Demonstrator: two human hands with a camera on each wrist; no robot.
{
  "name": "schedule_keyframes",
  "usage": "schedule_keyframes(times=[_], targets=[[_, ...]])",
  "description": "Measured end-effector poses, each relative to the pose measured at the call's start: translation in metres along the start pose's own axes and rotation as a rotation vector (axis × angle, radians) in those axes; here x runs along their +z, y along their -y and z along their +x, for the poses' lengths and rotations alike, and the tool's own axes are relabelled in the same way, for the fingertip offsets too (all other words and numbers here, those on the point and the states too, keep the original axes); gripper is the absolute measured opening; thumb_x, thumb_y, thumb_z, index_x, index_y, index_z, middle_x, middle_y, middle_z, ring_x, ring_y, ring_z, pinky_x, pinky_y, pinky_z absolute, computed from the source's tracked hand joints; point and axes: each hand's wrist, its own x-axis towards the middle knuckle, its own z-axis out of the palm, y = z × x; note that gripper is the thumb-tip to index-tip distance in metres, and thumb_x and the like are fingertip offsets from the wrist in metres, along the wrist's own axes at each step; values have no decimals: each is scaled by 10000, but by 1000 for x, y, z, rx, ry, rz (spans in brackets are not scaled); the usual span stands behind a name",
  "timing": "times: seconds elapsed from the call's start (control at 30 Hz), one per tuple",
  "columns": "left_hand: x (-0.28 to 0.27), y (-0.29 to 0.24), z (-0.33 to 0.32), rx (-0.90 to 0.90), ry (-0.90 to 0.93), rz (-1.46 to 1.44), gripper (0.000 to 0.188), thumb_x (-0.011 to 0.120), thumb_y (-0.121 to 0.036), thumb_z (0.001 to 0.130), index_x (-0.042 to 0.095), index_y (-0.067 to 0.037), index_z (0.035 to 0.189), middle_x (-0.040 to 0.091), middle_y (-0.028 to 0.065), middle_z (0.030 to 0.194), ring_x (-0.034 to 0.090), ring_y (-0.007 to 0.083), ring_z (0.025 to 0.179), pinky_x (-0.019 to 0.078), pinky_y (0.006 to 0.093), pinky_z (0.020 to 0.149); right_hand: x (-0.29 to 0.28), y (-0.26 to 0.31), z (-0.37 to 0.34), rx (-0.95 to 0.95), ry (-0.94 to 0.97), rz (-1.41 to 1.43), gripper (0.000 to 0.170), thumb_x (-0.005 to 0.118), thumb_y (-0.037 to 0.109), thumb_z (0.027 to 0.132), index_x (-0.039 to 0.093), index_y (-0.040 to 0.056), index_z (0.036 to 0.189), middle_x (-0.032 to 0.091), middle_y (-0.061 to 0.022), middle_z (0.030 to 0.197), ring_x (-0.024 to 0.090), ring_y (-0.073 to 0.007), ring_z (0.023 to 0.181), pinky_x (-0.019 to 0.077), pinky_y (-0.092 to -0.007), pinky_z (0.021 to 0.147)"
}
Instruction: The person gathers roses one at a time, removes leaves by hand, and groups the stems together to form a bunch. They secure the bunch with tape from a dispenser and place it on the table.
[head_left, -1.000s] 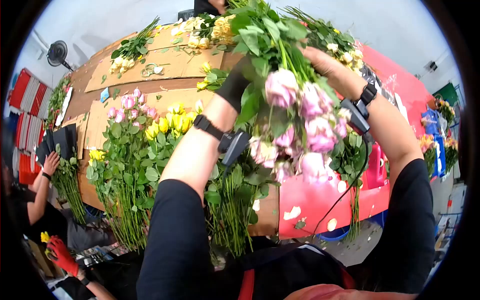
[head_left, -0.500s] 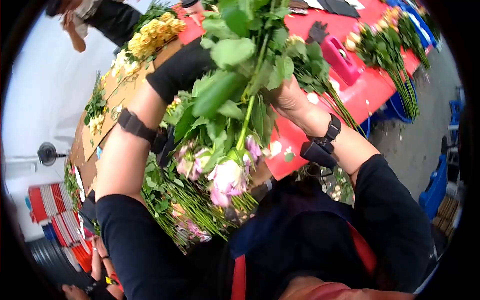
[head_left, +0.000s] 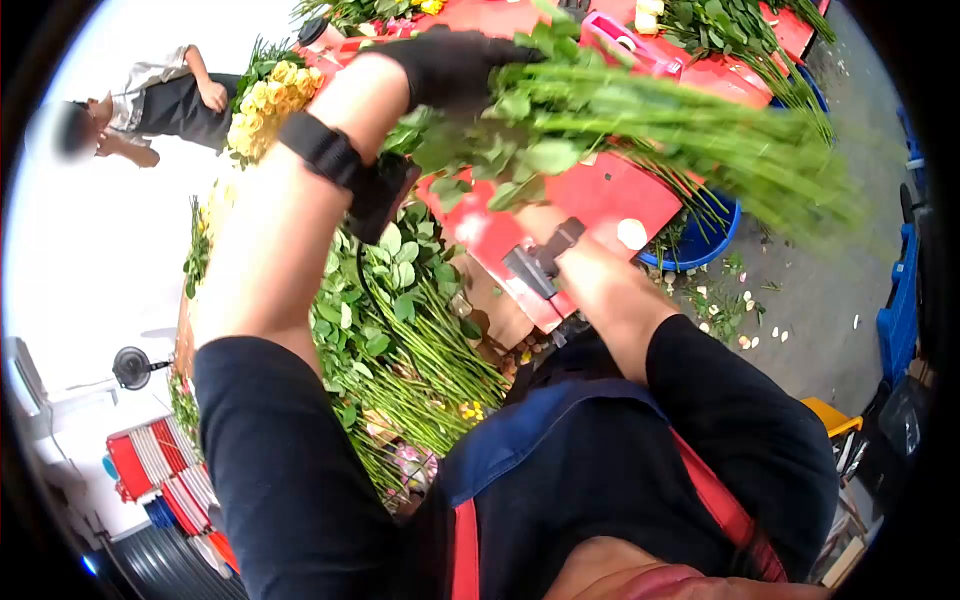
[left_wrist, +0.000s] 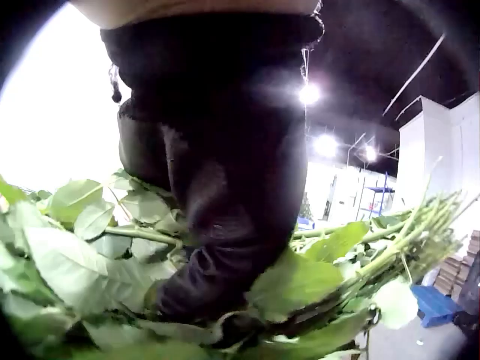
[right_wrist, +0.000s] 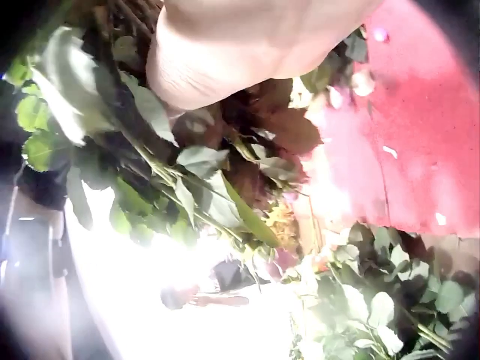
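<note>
A long bunch of roses (head_left: 640, 110) is held out in front of the body, its stems pointing right and blurred by motion. My left hand (head_left: 460, 70), in a black glove, grips the leafy part of the bunch from above. In the left wrist view the gloved fingers (left_wrist: 217, 277) curl down among leaves and stems. My bare right hand (right_wrist: 240, 52) holds the bunch from its underside, pressed into stems and leaves that hide its fingers. The blooms of this bunch are hidden behind leaves and the left arm in the head view.
Leafy stems (head_left: 420, 340) lie in a row on the near table side. Beyond are yellow roses (head_left: 270, 110) and a pink plastic container (head_left: 625, 45) on the red table (head_left: 620, 195). A blue bucket (head_left: 712, 235) stands below its edge. Another person (head_left: 180, 105) is at far left.
The bunch has turned from blooms hanging down toward me to stems sweeping out right. The hands have turned with it, and the head view has swung toward the table's right side.
</note>
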Motion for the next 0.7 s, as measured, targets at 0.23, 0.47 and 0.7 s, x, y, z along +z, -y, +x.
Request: schedule_keyframes(times=[0.23, 0.47, 0.7], targets=[[144, 2, 3, 39, -100, 361, 475, 631, -237, 792, 519, -351, 1239, 586, -8, 1189, 537, 204, 1125, 299, 547, 1045, -14, -58, -63, 258, 40, -190, 249, 615, 272, 847, 655, 28, 812, 659, -67, 803, 628, -215, 827, 486, -388, 736], [219, -17, -21, -76, -407, 283, 394, 521, -155, 829, 562, -257, 1207, 556, 33, 1262, 476, 293, 1216, 279, 546, 1065, -40, 56, -112, 336, 945, -1148, 169, 548, 165, 805, 640, 24, 788, 629, -165, 827, 620, -327, 780, 496, -429, 690], [147, -75, -60, -312, -143, 219, 598, 641, -170, 757, 470, -184, 1331, 512, 91, 1337, 435, 321, 1268, 287, 536, 1055, -201, 128, 15, 109, 66, -1628, 209, 650, 248, 807, 689, 50, 863, 651, -177, 800, 638, -346, 754, 499, -434, 685]])
